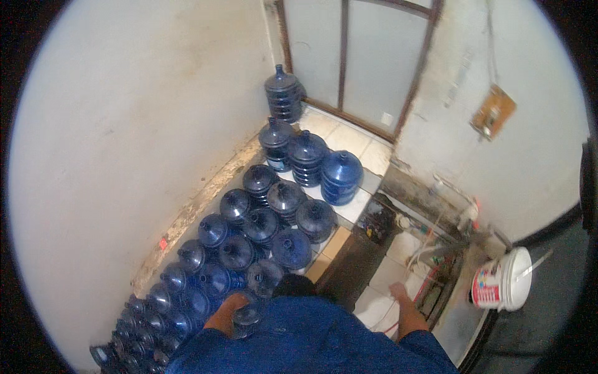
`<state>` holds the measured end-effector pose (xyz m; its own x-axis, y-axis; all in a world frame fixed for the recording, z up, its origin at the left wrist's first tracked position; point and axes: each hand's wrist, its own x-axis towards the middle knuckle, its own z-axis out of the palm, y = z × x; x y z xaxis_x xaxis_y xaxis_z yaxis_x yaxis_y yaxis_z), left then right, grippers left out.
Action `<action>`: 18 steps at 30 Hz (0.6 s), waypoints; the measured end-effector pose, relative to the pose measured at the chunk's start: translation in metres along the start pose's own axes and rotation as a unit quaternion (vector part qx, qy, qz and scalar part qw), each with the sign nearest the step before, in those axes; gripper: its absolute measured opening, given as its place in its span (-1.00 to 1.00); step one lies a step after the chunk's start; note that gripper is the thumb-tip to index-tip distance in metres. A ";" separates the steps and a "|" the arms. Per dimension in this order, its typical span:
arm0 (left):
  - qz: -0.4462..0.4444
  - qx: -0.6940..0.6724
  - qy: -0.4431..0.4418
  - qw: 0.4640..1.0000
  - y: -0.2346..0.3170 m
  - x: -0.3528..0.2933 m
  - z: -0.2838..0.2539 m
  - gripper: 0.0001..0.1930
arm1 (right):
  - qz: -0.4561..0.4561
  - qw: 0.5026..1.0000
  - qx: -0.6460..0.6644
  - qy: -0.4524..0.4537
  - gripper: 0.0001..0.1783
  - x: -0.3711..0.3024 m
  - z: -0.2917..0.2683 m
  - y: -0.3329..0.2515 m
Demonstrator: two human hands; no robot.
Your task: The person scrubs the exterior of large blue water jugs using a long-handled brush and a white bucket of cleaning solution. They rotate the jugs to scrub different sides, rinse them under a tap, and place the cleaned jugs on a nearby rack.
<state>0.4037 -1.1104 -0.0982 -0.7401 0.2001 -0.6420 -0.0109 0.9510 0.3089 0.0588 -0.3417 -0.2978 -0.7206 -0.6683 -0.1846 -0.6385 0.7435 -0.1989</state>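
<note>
My left hand [235,302] is low in the view, beside the rounded top of a clear blue water jug [247,315]. Its fingers are hard to make out, and I cannot tell whether it touches the jug. My right hand [397,290] hangs over the white tiles [381,283] on the right, apart from the jugs. Nothing shows in it, but its fingers are blurred. Several large blue water jugs [291,249] stand upright in close rows along the left wall, from below my left arm toward the door.
A framed door [380,62] is at the far end, with a lone jug [283,93] beside it. On the right, a sunken trough [377,218] adjoins pipes and hoses [430,249]. A white bucket [516,279] is near the right wall, below a wooden switch board [494,112].
</note>
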 end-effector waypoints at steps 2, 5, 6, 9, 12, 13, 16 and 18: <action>-0.026 -0.062 0.065 0.996 0.006 0.044 -0.002 -0.64 | 0.008 0.986 -0.143 0.086 -0.74 0.069 -0.056 0.100; -0.063 -0.260 0.112 0.957 0.052 0.154 0.006 -0.67 | 0.083 0.950 0.196 0.229 -0.81 0.099 -0.169 0.223; -0.100 -0.231 0.105 0.962 0.035 0.132 -0.022 -0.67 | 0.177 0.897 0.346 0.209 -0.81 0.177 -0.177 0.184; -0.095 -0.116 0.051 0.987 0.013 0.094 -0.042 -0.68 | 0.227 0.796 0.553 0.090 -0.80 0.295 -0.226 0.055; -0.085 -0.173 0.003 0.981 0.025 0.202 -0.090 -0.65 | 0.201 0.690 0.695 -0.015 -0.79 0.270 -0.238 0.073; -0.143 -0.230 0.009 0.963 0.029 0.223 -0.129 -0.62 | 0.195 0.729 0.651 -0.084 -0.78 0.287 -0.263 0.059; -0.214 -0.361 0.022 0.907 0.086 0.259 -0.287 -0.49 | 0.268 0.762 0.556 -0.195 -0.73 0.279 -0.275 0.062; -0.124 -0.252 0.154 0.947 0.079 0.288 -0.304 -0.42 | 0.369 0.715 0.544 -0.237 -0.69 0.260 -0.227 0.091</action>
<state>-0.0146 -1.0496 -0.0451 -0.8335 -0.1665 -0.5269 -0.4718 0.7106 0.5219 -0.2483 -0.4417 -0.1454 -0.4163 -0.2283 -0.8801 0.6427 0.6109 -0.4624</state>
